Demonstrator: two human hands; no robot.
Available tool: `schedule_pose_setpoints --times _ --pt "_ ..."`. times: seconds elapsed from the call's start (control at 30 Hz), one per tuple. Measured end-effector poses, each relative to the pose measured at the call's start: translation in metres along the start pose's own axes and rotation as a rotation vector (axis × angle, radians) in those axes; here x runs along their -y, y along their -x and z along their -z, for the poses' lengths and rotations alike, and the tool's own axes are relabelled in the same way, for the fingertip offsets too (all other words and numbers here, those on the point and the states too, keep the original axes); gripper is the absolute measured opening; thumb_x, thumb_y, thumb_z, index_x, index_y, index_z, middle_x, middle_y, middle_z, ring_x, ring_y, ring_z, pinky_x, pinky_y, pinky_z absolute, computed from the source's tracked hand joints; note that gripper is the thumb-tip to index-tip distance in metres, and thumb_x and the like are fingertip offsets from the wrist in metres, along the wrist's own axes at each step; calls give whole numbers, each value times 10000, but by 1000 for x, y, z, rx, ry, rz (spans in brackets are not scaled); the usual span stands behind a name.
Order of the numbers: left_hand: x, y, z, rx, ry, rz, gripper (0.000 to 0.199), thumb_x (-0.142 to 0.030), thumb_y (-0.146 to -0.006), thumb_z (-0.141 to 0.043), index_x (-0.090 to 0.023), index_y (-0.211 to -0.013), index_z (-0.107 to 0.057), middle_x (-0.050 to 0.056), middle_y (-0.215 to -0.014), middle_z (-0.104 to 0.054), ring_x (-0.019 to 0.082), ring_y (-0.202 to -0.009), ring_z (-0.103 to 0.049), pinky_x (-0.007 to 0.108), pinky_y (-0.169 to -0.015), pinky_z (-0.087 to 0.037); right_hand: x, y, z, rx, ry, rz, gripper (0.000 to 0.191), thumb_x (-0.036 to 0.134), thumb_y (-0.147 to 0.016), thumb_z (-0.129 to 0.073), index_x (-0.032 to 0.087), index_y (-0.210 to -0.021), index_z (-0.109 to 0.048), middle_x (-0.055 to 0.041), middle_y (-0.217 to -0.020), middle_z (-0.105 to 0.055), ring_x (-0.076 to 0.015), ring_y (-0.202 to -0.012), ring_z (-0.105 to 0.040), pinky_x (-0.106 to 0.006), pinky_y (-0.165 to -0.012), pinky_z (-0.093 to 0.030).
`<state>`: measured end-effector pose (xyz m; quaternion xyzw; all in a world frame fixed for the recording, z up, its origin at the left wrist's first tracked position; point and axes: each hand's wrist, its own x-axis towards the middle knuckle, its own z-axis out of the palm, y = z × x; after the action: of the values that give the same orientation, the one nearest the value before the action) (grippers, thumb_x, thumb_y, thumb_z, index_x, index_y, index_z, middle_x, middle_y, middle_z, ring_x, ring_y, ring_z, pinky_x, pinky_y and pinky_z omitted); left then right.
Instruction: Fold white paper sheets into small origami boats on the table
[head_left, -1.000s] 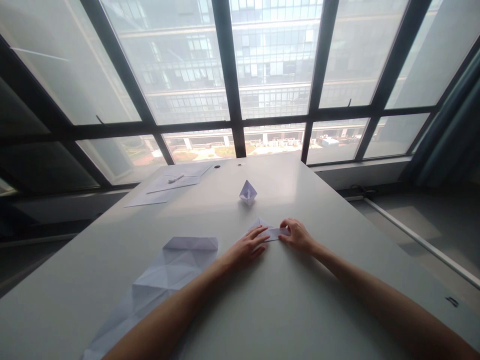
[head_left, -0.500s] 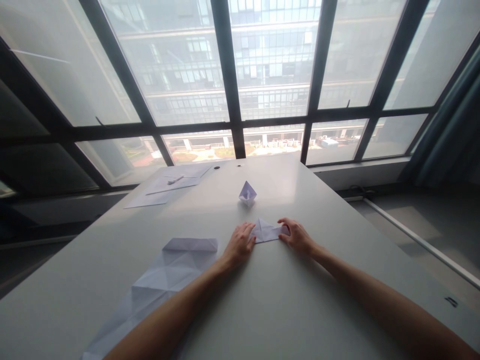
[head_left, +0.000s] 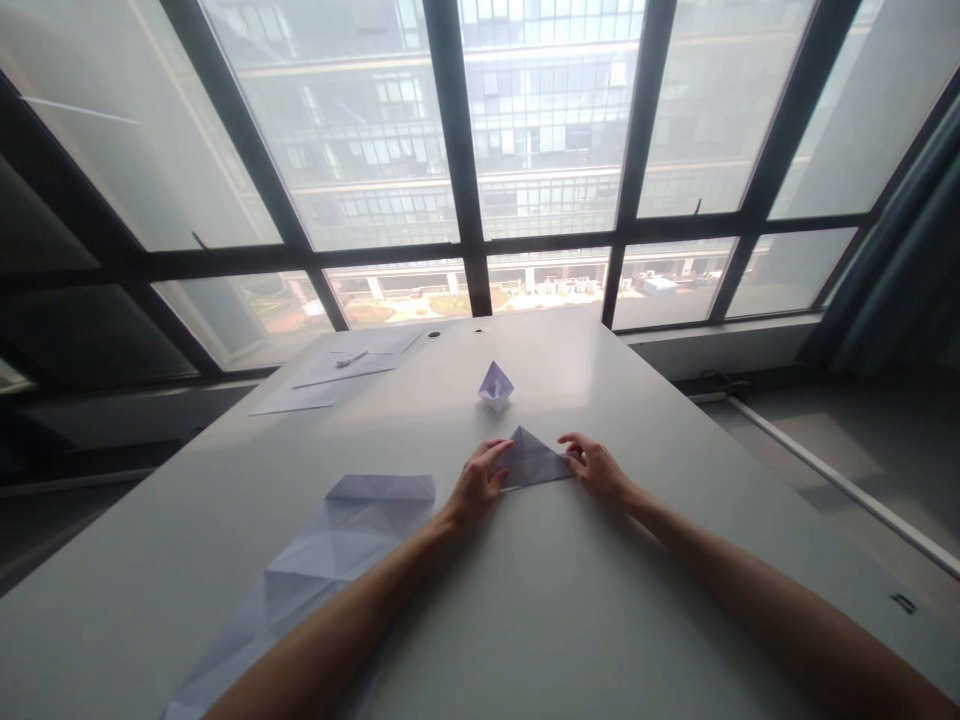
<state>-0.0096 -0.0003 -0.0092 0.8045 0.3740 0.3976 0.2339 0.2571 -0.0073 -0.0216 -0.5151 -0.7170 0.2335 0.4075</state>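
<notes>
A folded sheet of paper [head_left: 534,463], shaped like a triangle with its peak pointing away from me, is held between my two hands just above the white table. My left hand [head_left: 478,482] grips its left corner, thumb in front and fingers behind. At the right corner, my right hand [head_left: 596,468] pinches the paper between thumb and fingers. Just beyond it stands a small folded paper boat [head_left: 496,388], touched by neither hand.
A large creased sheet of paper [head_left: 330,550] lies on the white table [head_left: 600,630] to the left, partly under my left forearm. Farther back are flat paper sheets [head_left: 300,398] with a pen-like object [head_left: 351,359] on top. Windows [head_left: 547,120] rise beyond the far edge.
The folded paper has tipped up and now shows a larger, darker triangular face. Both hands have shifted slightly with it, and the right fingers have closed on its corner.
</notes>
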Motion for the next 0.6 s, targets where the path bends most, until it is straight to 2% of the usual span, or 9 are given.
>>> schedule_pose_setpoints --times 0.13,0.27,0.37,0.5,0.6 --pt "4 -1 2 -17 77 47 467 -147 -881 -590 -211 -1343 -601 113 -1367 -567 267 -1215 -578 408 -975 -533 -1 -3 -2 -14 -198 6 305 285 -862 -548 190 -1143 -620 -25 -847 -645 -153 -697 -593 -278 -656 -480" --pt "8 -2 3 -36 107 75 463 -170 -878 -593 -207 -1339 -609 110 -1376 -572 265 -1220 -579 383 -935 -551 -1 -5 -4 -59 -369 -66 371 371 -823 -618 181 -1136 -563 -20 -848 -630 -155 -654 -631 -274 -590 -491" --pt "9 -2 3 -51 119 84 462 -184 -883 -591 -207 -1344 -605 109 -1385 -571 262 -1228 -577 369 -918 -555 -1 -5 -3 -115 -364 -96 380 406 -809 -639 195 -1106 -529 9 -793 -606 -150 -584 -627 -271 -541 -489" --pt "8 -2 3 -78 126 95 468 -189 -886 -586 -202 -1353 -597 111 -1387 -572 262 -1251 -563 377 -954 -541 -2 -5 -2 -114 -327 -68 276 409 -832 -625 191 -994 -577 -18 -807 -628 -158 -622 -640 -285 -576 -510" --pt "7 -2 3 -93 135 92 473 -205 -892 -586 -210 -1365 -589 112 -1392 -571 268 -1271 -549 393 -982 -528 0 -6 -3 -126 -339 -46 352 398 -836 -619 186 -1115 -585 -36 -854 -651 -161 -638 -640 -298 -595 -524"
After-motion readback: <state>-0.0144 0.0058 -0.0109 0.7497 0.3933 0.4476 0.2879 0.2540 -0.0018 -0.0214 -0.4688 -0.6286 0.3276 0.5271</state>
